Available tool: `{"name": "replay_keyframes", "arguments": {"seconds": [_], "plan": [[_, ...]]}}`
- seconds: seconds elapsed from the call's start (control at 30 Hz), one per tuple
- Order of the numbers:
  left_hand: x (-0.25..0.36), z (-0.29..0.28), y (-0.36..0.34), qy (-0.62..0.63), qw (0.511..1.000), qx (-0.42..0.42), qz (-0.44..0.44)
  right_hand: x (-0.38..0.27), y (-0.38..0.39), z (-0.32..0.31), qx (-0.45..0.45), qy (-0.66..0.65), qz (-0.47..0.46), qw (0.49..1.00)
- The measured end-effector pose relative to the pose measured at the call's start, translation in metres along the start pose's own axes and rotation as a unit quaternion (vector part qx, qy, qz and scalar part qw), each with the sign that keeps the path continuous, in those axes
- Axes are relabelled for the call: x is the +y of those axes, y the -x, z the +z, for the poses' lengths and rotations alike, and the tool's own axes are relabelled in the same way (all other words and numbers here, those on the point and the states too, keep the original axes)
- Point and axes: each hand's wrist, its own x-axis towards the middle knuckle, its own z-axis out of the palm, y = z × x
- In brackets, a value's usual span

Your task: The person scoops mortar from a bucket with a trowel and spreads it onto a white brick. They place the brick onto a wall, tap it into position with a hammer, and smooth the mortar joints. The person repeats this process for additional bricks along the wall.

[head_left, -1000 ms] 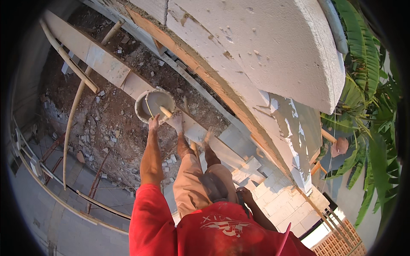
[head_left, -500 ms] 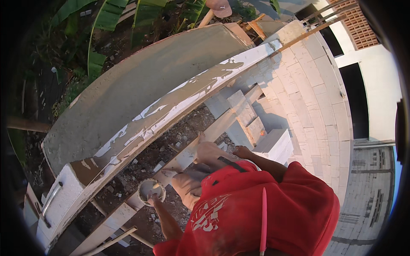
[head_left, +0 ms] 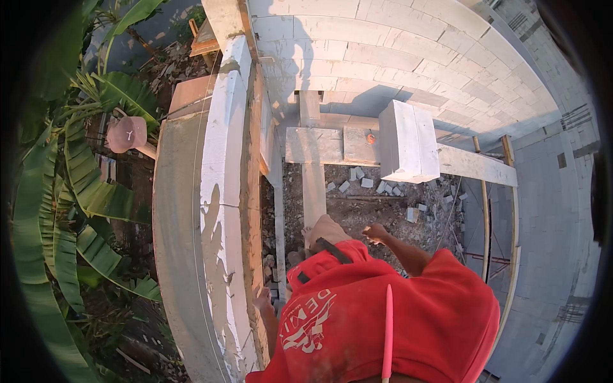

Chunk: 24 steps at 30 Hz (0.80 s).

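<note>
My left hand (head_left: 262, 298) is low beside the timber edge (head_left: 253, 255) of the wall. It is small and partly merged with the boards, so its grip and any contact are unclear. Out over the rubble, my right hand (head_left: 375, 233) hangs with curled fingers, and nothing shows in it. Along my left runs a wall top of white blocks (head_left: 223, 172), partly smeared with grey-brown mortar (head_left: 217, 255). A thin string line (head_left: 199, 242) follows its outer side. My bare knee (head_left: 325, 233) is above a plank.
A narrow plank (head_left: 313, 191) meets a cross board (head_left: 313, 145) ahead. White blocks (head_left: 408, 140) stand on the boards to the right. Broken rubble (head_left: 364, 217) lies well below. Banana leaves (head_left: 96, 185) and a pink cap (head_left: 126, 134) are beyond the wall at left.
My view has swung right, and the wall now runs nearly straight ahead. My left hand, earlier at a bucket of mortar, is beside the wall edge. The bucket is no longer visible.
</note>
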Motion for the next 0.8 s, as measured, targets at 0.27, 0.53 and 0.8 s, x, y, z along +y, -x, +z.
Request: {"name": "replay_keyframes", "arguments": {"seconds": [0.27,0.53,0.8], "plan": [[0.164,0.228,-0.045,-0.128,0.968,-0.188,0.107,0.026,-0.005,0.0,0.1,-0.117,0.025,0.988],[0.134,0.315,-0.091,-0.21,0.956,-0.198,-0.048,0.019,0.035,-0.022,0.192,-0.175,0.117,0.959],[0.145,0.421,-0.138,-0.263,0.935,-0.172,-0.164,0.036,-0.043,-0.037,0.206,0.001,0.022,0.978]]}}
